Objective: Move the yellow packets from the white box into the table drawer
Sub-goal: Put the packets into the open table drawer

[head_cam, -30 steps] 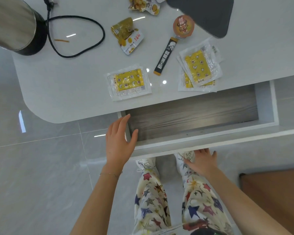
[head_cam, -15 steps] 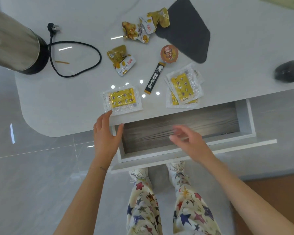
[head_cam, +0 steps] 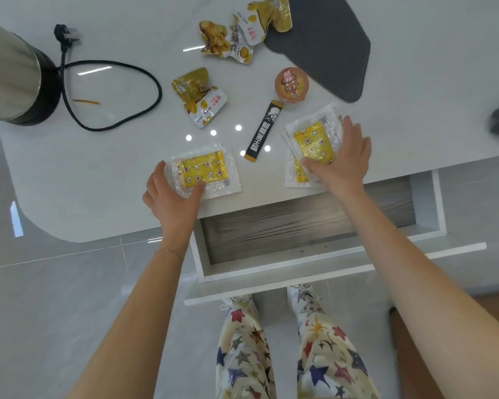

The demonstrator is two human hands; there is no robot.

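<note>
Tabletop (head_cam: 98, 174): left hand (head_cam: 170, 197) seemingly pinches one yellow packet (head_cam: 206, 171), right hand (head_cam: 343, 162) flat on stack (head_cam: 311, 139).

L: yellow packet (head_cam: 203, 174), clear-edged w/ star print, is lying flat; R: stack of packets (head_cam: 314, 145) is lying fanned; below: drawer (head_cam: 285, 228) is standing open, wood-grain floor showing.

The table top (head_cam: 98, 182) was glossy white and mirrored the lights, as did the grey floor tiles (head_cam: 55, 298). The drawer (head_cam: 285, 226) had a matt grey wood-grain floor and smooth white walls. The left yellow packet (head_cam: 203, 172) and the stack of yellow packets (head_cam: 311, 142) were sealed in shiny, crinkled clear plastic film. The kettle (head_cam: 9, 76) was brushed metal, and the mat (head_cam: 329, 38) was matt dark grey.
</note>
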